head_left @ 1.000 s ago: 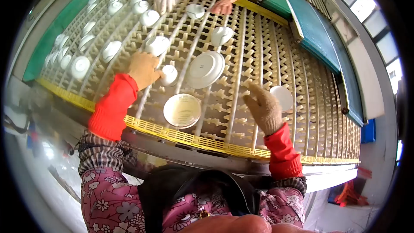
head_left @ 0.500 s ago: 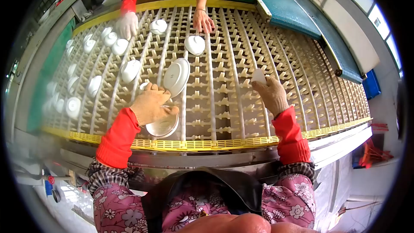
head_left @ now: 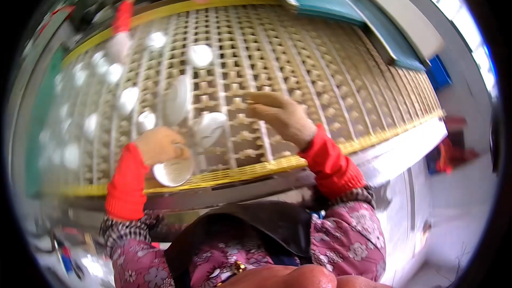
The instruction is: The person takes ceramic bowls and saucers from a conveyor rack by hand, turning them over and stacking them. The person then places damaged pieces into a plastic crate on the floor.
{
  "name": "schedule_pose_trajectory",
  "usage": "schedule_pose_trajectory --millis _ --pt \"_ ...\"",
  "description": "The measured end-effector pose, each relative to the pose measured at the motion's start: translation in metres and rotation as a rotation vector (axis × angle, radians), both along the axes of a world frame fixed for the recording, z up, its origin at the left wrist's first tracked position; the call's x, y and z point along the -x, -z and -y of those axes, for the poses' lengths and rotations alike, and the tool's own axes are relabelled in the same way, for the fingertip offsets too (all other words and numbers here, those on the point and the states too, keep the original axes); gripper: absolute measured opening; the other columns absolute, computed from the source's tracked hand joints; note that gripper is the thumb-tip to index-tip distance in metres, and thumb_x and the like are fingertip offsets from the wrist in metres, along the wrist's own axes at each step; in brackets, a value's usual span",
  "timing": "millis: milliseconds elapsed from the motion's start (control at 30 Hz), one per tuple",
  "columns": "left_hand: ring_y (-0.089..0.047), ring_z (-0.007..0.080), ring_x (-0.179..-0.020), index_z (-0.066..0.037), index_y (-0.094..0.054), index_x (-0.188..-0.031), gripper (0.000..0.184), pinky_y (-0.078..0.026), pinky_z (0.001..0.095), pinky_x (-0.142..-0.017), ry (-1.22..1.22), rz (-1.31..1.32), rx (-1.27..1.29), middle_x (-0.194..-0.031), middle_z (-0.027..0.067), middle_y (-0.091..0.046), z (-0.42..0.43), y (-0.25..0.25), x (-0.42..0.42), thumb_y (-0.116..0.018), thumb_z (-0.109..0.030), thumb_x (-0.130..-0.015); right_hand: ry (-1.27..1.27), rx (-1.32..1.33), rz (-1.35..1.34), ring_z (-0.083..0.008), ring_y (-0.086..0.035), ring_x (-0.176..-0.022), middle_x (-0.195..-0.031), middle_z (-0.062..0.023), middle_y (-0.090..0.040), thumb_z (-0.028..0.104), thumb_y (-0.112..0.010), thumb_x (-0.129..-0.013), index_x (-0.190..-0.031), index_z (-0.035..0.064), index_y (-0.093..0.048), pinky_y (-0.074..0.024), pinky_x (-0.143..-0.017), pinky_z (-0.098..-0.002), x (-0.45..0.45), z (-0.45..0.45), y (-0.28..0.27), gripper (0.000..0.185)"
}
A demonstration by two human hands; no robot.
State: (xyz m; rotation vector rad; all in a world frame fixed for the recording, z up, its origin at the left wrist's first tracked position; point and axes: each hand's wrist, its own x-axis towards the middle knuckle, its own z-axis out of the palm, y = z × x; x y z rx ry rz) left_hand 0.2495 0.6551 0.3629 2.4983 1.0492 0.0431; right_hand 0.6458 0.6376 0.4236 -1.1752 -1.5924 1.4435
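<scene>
My left hand [head_left: 160, 146], in a tan glove, is closed on the rim of a white bowl [head_left: 174, 174] at the front yellow edge of the rack. My right hand [head_left: 282, 116], gloved the same, is over the rack with fingers stretched out and holding nothing visible. To its left, a white dish [head_left: 211, 129] leans between the rack's pegs. Behind the bowl stand a large white oval plate [head_left: 178, 98] and a small white piece [head_left: 146, 121]. Motion blur softens their outlines.
The pegged conveyor rack [head_left: 314, 80] spans the view, with several white lidded pieces on its left side. Across it, a co-worker's gloved hand [head_left: 118, 48] is near these pieces. A teal belt [head_left: 325, 0] borders the far right; a blue bin [head_left: 439, 72] is beyond it.
My right hand has let go of a small white piece and come left. A white dish now leans mid-rack. My left hand and the bowl have come nearer me. The view has turned.
</scene>
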Motion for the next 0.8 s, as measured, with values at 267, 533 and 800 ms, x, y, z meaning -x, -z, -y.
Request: schedule_pose_trajectory --millis 267,533,800 --pt "-0.073 0.031 -0.093 -0.001 -0.08 -0.097 0.014 -0.057 0.0425 -0.088 -0.145 0.169 0.211 -0.099 0.0126 -0.079 -0.002 -0.03 -0.016 -0.067 -0.006 -0.095 -0.1 0.033 0.249 -0.0392 -0.073 -0.118 -0.136 -0.025 -0.072 0.026 -0.079 -0.096 -0.131 0.01 -0.075 -0.0595 -0.098 -0.0501 0.018 0.064 0.001 0.038" --pt "-0.071 0.0187 -0.104 0.002 -0.078 -0.115 0.017 -0.055 0.0338 -0.095 -0.633 0.613 -0.202 -0.109 0.0088 -0.078 0.011 0.018 -0.072 -0.068 -0.008 -0.105 -0.233 -0.28 0.031 -0.0328 -0.079 -0.097 -0.105 -0.023 -0.08 0.046 -0.079 -0.096 -0.131 0.0009 -0.077 -0.0612 -0.084 -0.0445 0.064 0.028 0.088 0.057" --pt "-0.079 0.0292 -0.108 0.003 -0.075 -0.131 0.037 -0.061 0.0397 -0.094 -0.306 0.682 -0.145 -0.127 0.018 -0.08 -0.012 0.034 -0.118 -0.079 -0.011 -0.096 0.032 -0.17 0.334 -0.0328 -0.082 -0.08 -0.087 -0.0167 -0.083 0.032 -0.074 -0.093 -0.099 0.0051 -0.087 -0.0654 -0.074 -0.046 0.05 -0.022 0.073 0.031"
